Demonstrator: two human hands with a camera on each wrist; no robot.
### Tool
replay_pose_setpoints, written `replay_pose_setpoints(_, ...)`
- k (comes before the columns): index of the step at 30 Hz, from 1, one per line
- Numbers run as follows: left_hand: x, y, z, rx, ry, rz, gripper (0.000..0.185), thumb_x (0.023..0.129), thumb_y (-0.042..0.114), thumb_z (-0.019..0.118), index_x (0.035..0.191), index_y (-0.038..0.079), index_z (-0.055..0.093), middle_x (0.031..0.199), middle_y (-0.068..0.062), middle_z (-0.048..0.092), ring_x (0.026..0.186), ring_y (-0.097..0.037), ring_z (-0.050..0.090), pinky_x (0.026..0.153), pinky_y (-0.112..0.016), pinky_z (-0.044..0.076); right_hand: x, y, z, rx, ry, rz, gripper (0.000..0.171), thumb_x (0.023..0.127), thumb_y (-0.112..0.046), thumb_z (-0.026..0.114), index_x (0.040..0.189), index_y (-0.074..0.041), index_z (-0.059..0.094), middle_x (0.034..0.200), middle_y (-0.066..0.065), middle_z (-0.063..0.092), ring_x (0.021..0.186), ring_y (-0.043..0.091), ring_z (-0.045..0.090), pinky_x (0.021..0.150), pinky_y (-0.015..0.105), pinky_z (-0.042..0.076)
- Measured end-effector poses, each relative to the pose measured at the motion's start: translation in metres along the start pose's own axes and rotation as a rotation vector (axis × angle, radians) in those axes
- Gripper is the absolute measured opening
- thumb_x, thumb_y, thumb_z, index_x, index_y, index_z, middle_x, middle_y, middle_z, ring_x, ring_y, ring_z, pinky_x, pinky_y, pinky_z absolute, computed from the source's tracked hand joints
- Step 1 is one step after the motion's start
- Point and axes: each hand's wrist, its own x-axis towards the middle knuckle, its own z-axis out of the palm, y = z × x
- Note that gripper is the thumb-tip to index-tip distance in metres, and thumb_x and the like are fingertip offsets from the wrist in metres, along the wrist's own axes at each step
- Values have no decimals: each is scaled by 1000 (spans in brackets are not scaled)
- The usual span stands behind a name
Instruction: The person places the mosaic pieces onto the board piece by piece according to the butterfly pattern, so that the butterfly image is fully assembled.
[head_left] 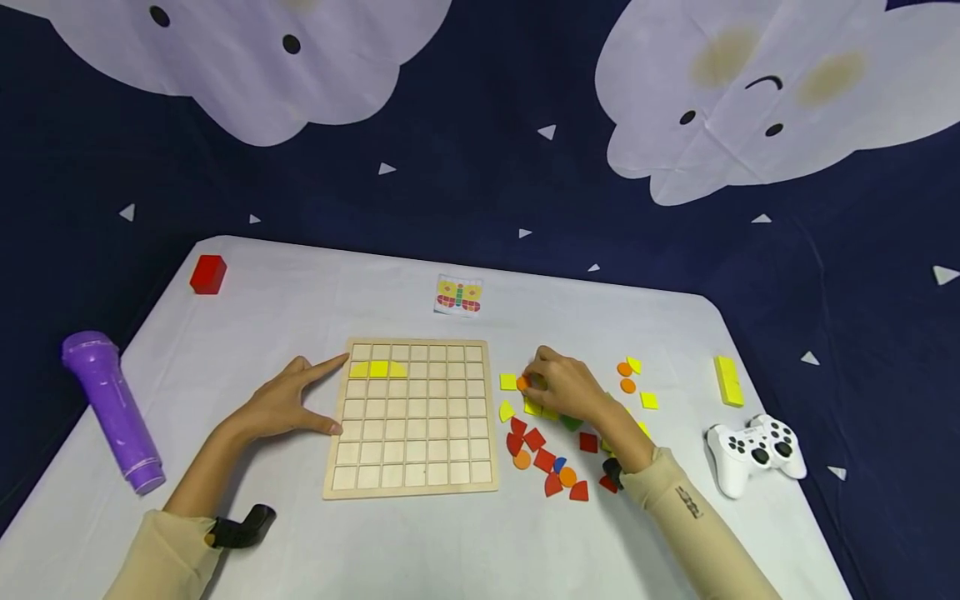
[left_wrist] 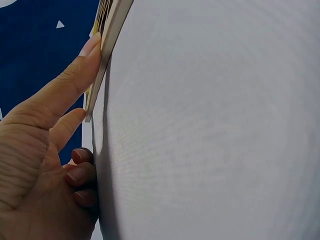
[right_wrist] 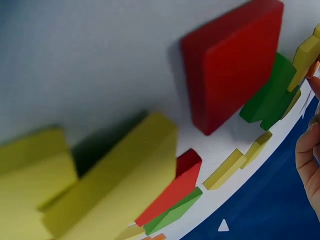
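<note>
The wooden grid board (head_left: 411,419) is steadied on the table (head_left: 450,542) by the left hand (head_left: 281,406) — fingers spread against its left edge. An orange piece (head_left: 522,383) is pinched by the right hand (head_left: 566,387) among loose pieces right of the board.

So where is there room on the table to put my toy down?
The near edge of the table, between the two sleeves below the wooden grid board, is bare. So is the far left stretch between the red block and the pattern card. It is crowded right of the board, where the right hand sits among loose coloured pieces.
</note>
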Motion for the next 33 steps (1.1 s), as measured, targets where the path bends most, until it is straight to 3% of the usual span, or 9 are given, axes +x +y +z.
replay_pose_setpoints(9, -1, 0, 0, -2, -1, 7, 115, 57, 49, 92, 154, 16, 38, 90, -9, 36, 74, -20, 33, 63, -33, 30, 7, -5, 0, -29, 57, -14, 22, 83, -28, 78, 92, -8, 76, 85, -1, 53, 67, 10, 47, 61, 25, 42)
replay_pose_setpoints(16, 0, -2, 1, -10, 5, 10, 116, 57, 49, 92, 154, 17, 37, 92, -9, 38, 75, -20, 34, 63, -33, 31, 30, -29, 1, -36, 85, -102, 25, 84, -30, 78, 94, -7, 77, 84, 1, 54, 65, 9, 46, 60, 25, 44)
replay_pose_setpoints(23, 0, -3, 2, -15, 10, -2, 116, 56, 48, 92, 154, 18, 38, 93, -10, 40, 75, -20, 36, 63, -33, 32, 61, -66, 6, -35, 54, -207, 22, 87, -28, 75, 96, -8, 76, 87, 0, 56, 64, 8, 49, 59, 22, 45)
replay_pose_setpoints(33, 0, -2, 1, -26, 12, 7, 116, 55, 48, 93, 153, 17, 39, 92, -9, 39, 75, -20, 35, 64, -33, 32, 94, -99, 16, -64, -28, -259, 22, 90, -28, 72, 101, -10, 75, 94, 2, 58, 68, 11, 56, 62, 24, 49)
